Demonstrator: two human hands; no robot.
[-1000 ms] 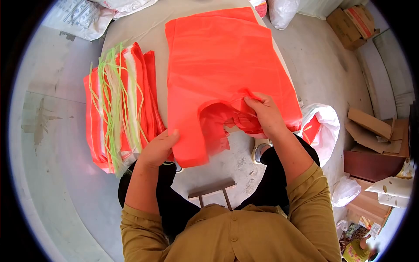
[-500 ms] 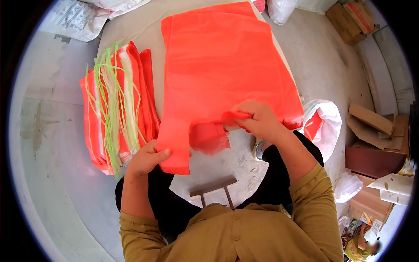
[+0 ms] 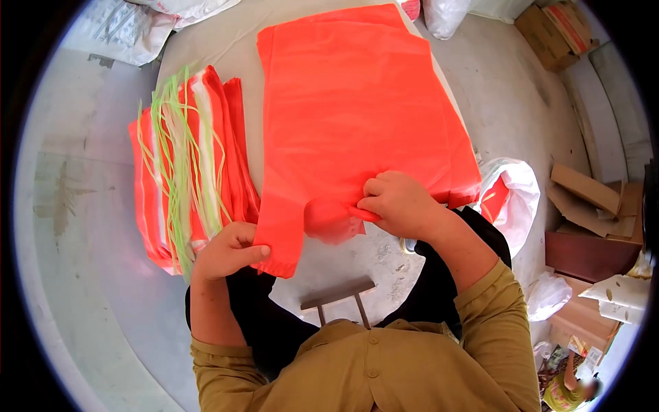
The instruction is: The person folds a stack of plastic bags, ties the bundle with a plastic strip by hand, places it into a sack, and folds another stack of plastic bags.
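Note:
Red plastic T-shirt bags lie flat on the pale table, with the top red bag (image 3: 350,103) spread out and its handles toward me. My left hand (image 3: 230,250) pinches the end of the left handle strap at the table's near edge. The fingers of my right hand (image 3: 398,206) are closed on the other handle, which is bunched up in them. Between my hands the bag's mouth cutout shows a loose red flap hanging below. Left of the bag lies a stack of folded red and white bags (image 3: 182,165) with green plastic strings (image 3: 171,137) across it.
A white sack (image 3: 522,199) with red material inside stands right of my knee. Cardboard boxes (image 3: 583,189) and a clear plastic bag (image 3: 548,295) sit farther right. White sacks (image 3: 123,31) lie at the upper left. Another person (image 3: 566,391) is at the lower right.
My right hand has drawn its fingers in tighter around the bunched handle and turned slightly. My left hand keeps its pinch on the left strap.

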